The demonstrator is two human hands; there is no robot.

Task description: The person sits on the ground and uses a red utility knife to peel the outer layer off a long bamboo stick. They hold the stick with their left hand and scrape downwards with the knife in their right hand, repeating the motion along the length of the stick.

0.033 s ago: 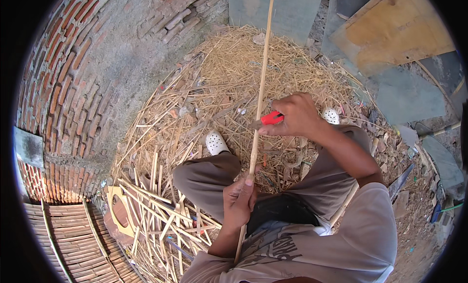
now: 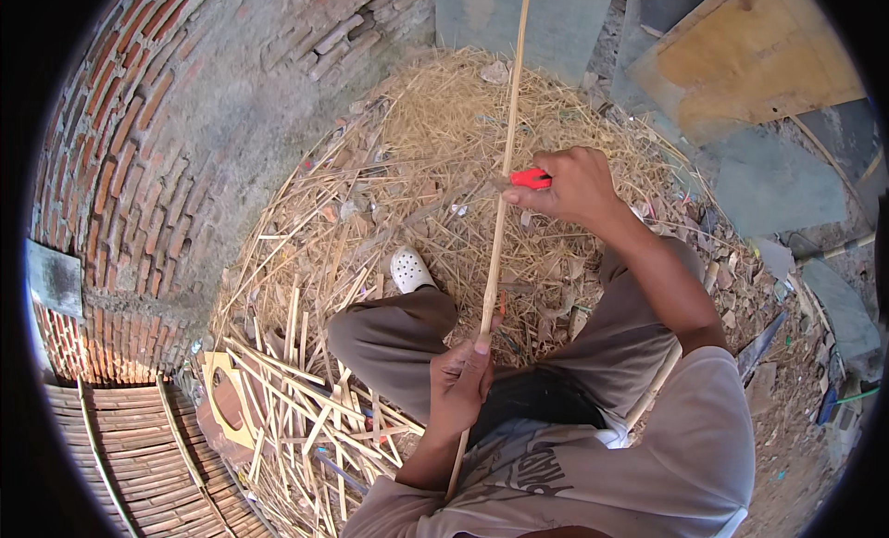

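Note:
A long, pale bamboo strip (image 2: 507, 140) runs up from my lap, leaning slightly right at its far end. My left hand (image 2: 460, 381) is closed round its lower part, thumb pressed along it. Further up, my right hand (image 2: 576, 188) grips a red-handled knife (image 2: 531, 179). The knife's short blade meets the strip's right side, though its edge is too small to make out clearly. The strip's near end passes beside my left forearm against my shirt.
A pile of split bamboo strips (image 2: 315, 413) lies left of my knee beside a yellow cut-out board (image 2: 227, 399). Shavings (image 2: 435, 121) cover the ground ahead. A brick wall (image 2: 139, 186) rises at left, a slatted bamboo panel (image 2: 148, 455) below it. Flat sheets (image 2: 750, 56) lie at far right.
My right hand and the knife have moved up along the strip, away from me. The strip's far end has shifted slightly right and lower, and my left hand has moved only a little.

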